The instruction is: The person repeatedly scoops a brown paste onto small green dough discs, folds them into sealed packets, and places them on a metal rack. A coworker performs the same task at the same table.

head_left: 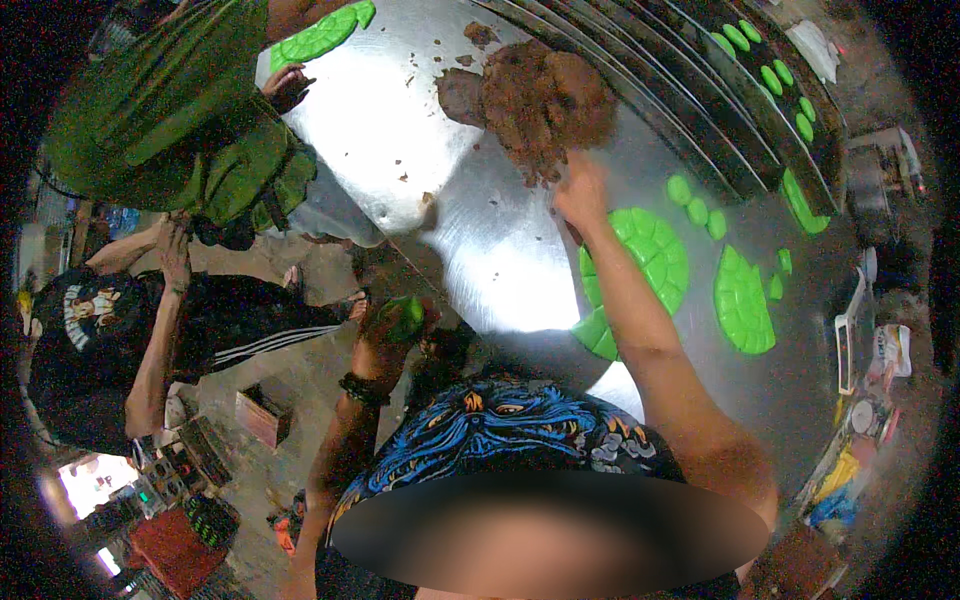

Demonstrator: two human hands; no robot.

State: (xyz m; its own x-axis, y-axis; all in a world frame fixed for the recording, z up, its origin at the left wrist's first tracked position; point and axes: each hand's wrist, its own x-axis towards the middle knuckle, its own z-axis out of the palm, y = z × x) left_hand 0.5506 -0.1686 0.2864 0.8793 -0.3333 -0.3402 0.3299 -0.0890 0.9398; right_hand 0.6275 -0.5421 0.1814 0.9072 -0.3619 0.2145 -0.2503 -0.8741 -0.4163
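My left hand (pixel 378 342) is low at the table's near edge, its fingers curled round a small lump of green dough (pixel 415 312). My right arm reaches forward over the table. At the near right edge of a crumbly brown paste mound (pixel 545 105), my right hand (pixel 582 195) has its fingers closed; whatever they hold is hidden. Beneath that forearm lies a round green dough slab (pixel 655 255) scored into segments, partly covered by the arm. To its right sits a second scored green slab (pixel 743 305). Several small green dough ovals (pixel 697 210) lie just beyond.
Long metal trays (pixel 690 90) line the far right, with green ovals (pixel 770 80) in the outermost. Across the shiny metal table (pixel 350 120), a person in green (pixel 170 120) stands by another green slab (pixel 315 38). A person in black (pixel 100 330) is at the left.
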